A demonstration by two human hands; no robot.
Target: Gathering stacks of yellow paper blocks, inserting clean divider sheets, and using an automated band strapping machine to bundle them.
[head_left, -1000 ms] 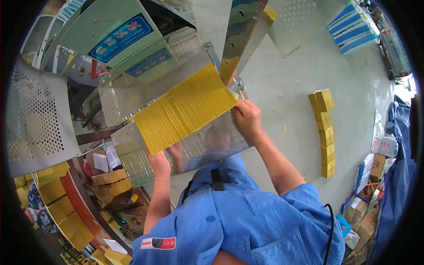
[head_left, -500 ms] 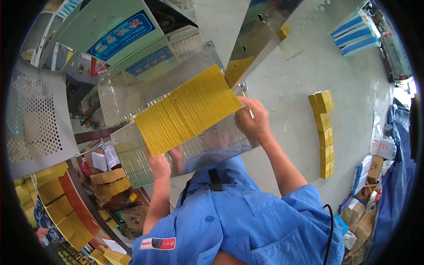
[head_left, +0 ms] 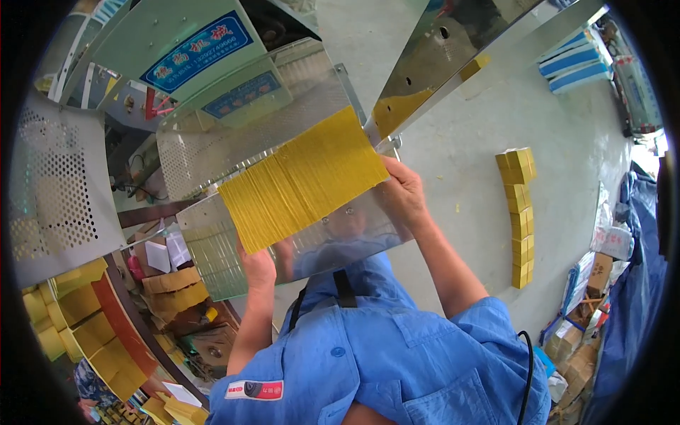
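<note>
A long stack of yellow paper (head_left: 304, 180) lies slantwise in a shiny metal tray (head_left: 354, 219) on the machine in front of me. The sheets stand on edge, their ridges running across the row. My left hand (head_left: 259, 268) grips the near left end, its fingertips partly hidden beneath the paper. At the right end my right hand (head_left: 405, 193) closes on the stack's corner, thumb near the top edge and the other fingers mostly out of sight. Just beyond that hand, a polished metal plate with holes (head_left: 425, 78) rises from the tray's far right corner.
A clear panel (head_left: 312, 71) and a perforated metal sheet (head_left: 57, 191) border the tray. Yellow bundles (head_left: 523, 219) form a row on the floor at right. Blue-and-white packs (head_left: 577, 64) lie farther off. Cartons (head_left: 584, 354) and a blue tarp (head_left: 630, 283) line the right side.
The polished plate has swung to the right. My right hand has come off the small metal lever beside the tray and onto the paper's right end. My left hand has hardly moved.
</note>
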